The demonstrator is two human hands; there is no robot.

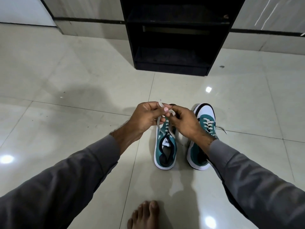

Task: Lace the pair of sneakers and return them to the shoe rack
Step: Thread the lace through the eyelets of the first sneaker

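Observation:
Two teal and white sneakers stand side by side on the tiled floor, toes pointing away from me. Above the left sneaker [165, 152], my left hand [145, 119] and my right hand [185, 122] meet, each pinching a loop of its pale lace [158, 124]. The lace ends run down from my fingers to the top eyelets. My hands hide that shoe's toe. The right sneaker [205, 119] is laced, with one loose lace end lying on the floor to its right. My right forearm covers its heel.
A black shoe rack [175, 38] with open shelves stands straight ahead against the wall, about one tile beyond the sneakers. My bare foot [146, 215] rests on the floor at the bottom. Glossy tiles stretch to both sides.

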